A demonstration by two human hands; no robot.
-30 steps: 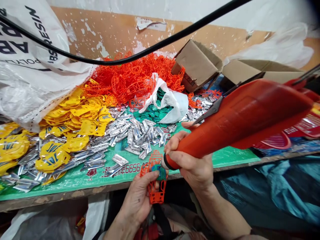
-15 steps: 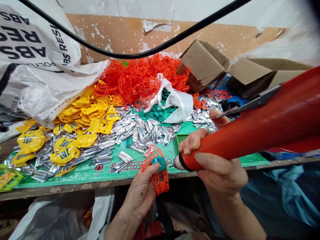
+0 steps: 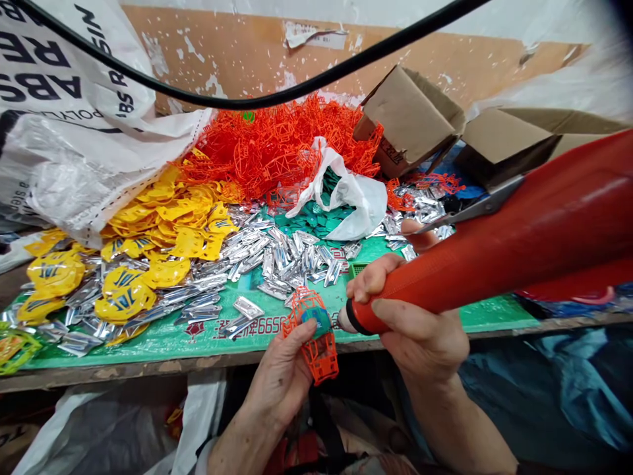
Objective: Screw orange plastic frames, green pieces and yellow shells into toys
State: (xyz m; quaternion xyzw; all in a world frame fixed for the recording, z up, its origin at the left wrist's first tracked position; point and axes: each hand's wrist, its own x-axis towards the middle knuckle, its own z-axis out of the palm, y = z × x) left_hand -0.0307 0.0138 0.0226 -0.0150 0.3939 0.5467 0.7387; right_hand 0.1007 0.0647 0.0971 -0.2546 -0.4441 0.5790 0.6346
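1. Wall (image 3: 514, 23) well beyond the left hand (image 3: 279, 376) and right hand (image 3: 420, 330); whitish above, with a tan band (image 3: 247, 59) below, flaked in pale patches;
2. Torn paper strip (image 3: 316, 36) on that band, ahead of the left hand; one edge curls;
3. Table (image 3: 148, 371) just beyond the left hand; worn brownish front edge, glossy green covering (image 3: 153, 346) with dark red print;
4. Tilted cardboard box (image 3: 410, 112) beyond the right hand, near the wall; second cardboard box (image 3: 509, 135) beside it, farther right;
5. White sack (image 3: 113, 165) with black lettering, beyond and left of the left hand;
6. Black cable (image 3: 267, 102) sagging across, beyond both hands;
7. Dark teal sheeting (image 3: 588, 376), right of the right hand, below table level; pale light on its creases.
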